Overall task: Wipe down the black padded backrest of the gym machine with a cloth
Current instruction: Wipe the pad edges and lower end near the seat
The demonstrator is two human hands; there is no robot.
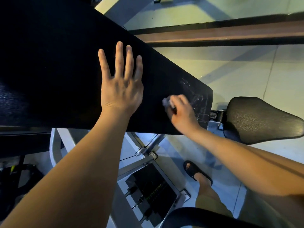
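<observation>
At the bottom of the frame, a foot in a black sandal (195, 171) stands on the pale floor beside the weight stack (153, 193). Above these, the black backrest (57, 71) slants from upper left to centre right; the left hand (120, 86) lies flat on it with fingers straight and spread, holding nothing. The right hand (182, 111), fingers curled, bunches a small grey cloth (167, 102) against the pad's lower end, beside wet streaks (195, 96), with the seat (259, 119) at right.

Pale tiled floor (246, 71), long shadows across it; brown wooden beam (230, 34) along floor's far edge; white metal frame (56, 145), weight stack (154, 191) on floor
</observation>
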